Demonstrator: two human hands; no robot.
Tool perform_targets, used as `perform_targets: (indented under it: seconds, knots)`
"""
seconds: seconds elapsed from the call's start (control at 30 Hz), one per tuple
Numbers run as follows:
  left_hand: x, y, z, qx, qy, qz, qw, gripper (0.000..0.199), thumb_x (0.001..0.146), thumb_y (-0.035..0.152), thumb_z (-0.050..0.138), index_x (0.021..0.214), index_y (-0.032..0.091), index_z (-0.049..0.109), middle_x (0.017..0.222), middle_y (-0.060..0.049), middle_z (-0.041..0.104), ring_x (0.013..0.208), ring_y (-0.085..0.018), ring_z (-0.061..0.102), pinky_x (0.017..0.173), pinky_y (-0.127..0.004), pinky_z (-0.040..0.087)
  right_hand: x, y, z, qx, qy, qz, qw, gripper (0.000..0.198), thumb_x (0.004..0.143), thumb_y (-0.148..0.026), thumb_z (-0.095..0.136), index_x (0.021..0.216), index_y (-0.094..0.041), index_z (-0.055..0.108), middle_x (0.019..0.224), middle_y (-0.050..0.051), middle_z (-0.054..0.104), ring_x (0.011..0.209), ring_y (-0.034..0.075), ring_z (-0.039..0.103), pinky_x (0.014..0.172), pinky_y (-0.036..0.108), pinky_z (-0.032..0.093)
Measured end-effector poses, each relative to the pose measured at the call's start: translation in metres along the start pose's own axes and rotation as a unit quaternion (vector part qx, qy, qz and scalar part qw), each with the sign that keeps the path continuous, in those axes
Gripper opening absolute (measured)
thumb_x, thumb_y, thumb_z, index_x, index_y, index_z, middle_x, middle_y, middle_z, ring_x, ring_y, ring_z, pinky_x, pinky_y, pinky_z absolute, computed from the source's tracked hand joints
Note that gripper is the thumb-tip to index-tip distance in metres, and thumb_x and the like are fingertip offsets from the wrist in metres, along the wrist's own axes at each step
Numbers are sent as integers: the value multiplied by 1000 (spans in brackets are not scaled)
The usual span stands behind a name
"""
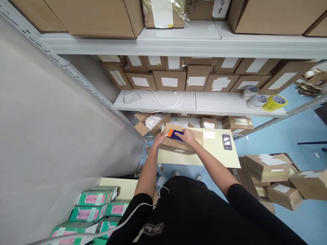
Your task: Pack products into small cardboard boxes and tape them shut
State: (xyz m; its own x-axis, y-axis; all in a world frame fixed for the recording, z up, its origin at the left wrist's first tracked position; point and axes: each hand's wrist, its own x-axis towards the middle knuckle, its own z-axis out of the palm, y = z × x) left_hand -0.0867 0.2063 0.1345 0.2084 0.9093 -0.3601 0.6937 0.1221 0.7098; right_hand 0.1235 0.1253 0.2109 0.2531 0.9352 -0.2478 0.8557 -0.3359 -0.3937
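A flat orange-and-dark-blue packet [176, 134] lies level over the top of a brown cardboard box [173, 146]. My right hand [188, 136] is closed on the packet's blue end, thumb on top. At the orange end my left hand [160, 137] is closed with its thumb against the packet's edge, close to the box's left corner; its lower fingers are hidden. Clear tape shines on the right part of the box. The box stands on a pale yellow tabletop [214, 153]. To the right on that top lie a white label [208, 134] and a dark phone-like object [227, 142].
Ahead, a white shelf [217, 102] holds labelled boxes, a white cable [153, 110], glasses and tape rolls [275, 102]. Behind the table sits an open carton [143, 127] with white packing. Cartons [268, 168] are piled at right, green boxes [92, 199] at lower left. A grey wall rises left.
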Motion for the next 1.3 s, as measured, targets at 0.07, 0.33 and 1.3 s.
perform_targets:
  seconds: [0.07,0.33,1.3]
  knots:
    - [1,0,8,2,4,-2,1000,68,102,69,39,128,19,77,132,-14,74,131,-33,65,106,-37,49,-1,-2,1,-2,-8,5,1000,59,95,-73,55,95,-19,79,101,14,80,96,25,74,71,26,45]
    - [5,25,68,89,-43,37,994,65,110,54,25,136,13,69,136,-17,71,130,-28,65,103,-33,48,-7,46,-8,-3,-17,61,998,58,92,-73,60,96,-18,79,102,15,80,97,26,74,71,26,46]
    - [22,32,149,103,-86,64,989,66,105,60,30,126,19,76,123,-15,77,120,-31,69,100,-33,49,-144,378,-118,6,29,234,972,63,75,-84,63,62,-23,58,57,5,60,58,19,52,55,31,33]
